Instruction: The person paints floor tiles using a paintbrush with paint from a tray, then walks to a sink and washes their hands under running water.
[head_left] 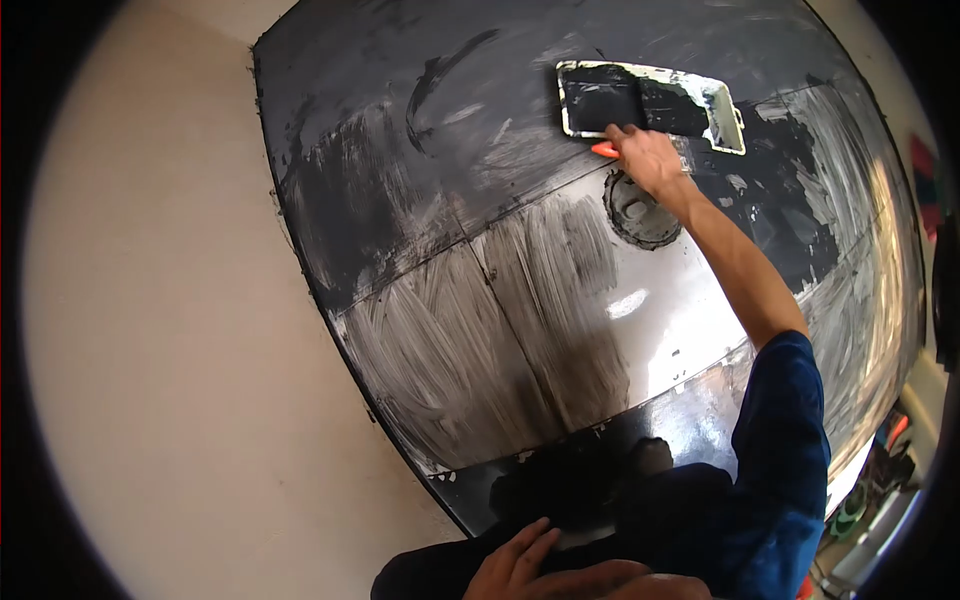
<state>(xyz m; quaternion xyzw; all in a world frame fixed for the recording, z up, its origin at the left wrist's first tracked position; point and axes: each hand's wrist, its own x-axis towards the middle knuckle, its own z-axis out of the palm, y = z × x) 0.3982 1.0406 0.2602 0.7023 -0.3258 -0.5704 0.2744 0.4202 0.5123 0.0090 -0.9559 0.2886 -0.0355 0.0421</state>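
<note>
My right hand (648,158) is at the near edge of a white-rimmed tray (728,122) smeared with black paint. Its fingers are closed around an orange handle (606,149); the rest of that tool is hidden. Just below the hand, a round lid crusted with dark paint (643,212) lies on the surface. My left hand (520,562) is low in the view, near my dark-clothed leg, with its fingers extended and nothing seen in them. Streaky dark strokes cover the pale panel (480,330) between the hands.
A wide dark surface (540,40) with ragged edges and panel seams fills the middle. Plain beige floor or wall (180,300) lies to the left. At the lower right are assorted items, among them a green object (850,512) and an orange one (897,430).
</note>
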